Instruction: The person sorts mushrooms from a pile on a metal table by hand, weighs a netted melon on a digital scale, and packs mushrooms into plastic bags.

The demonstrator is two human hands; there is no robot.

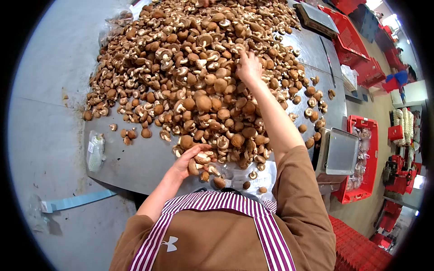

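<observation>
A large heap of brown-capped shiitake mushrooms [203,104] covers much of the metal table [131,162]. My left hand [184,161] is at the heap's near edge, palm turned inward, its fingers curled round a few mushrooms [202,158] with pale stems and gills showing. Farther up, my right hand [249,67] reaches into the heap with bent fingers closed on a mushroom [238,48]; its fingertips are partly hidden. Under the near edge lies a clear plastic bag [266,174] with a few loose mushrooms on it.
A bundle in netting [96,151] lies at the table's left corner. To the right stand a scale with a metal plate [342,151] and a red crate [373,158] of bagged goods. Another flat-topped device [318,19] sits at the far right, near more red crates [348,38].
</observation>
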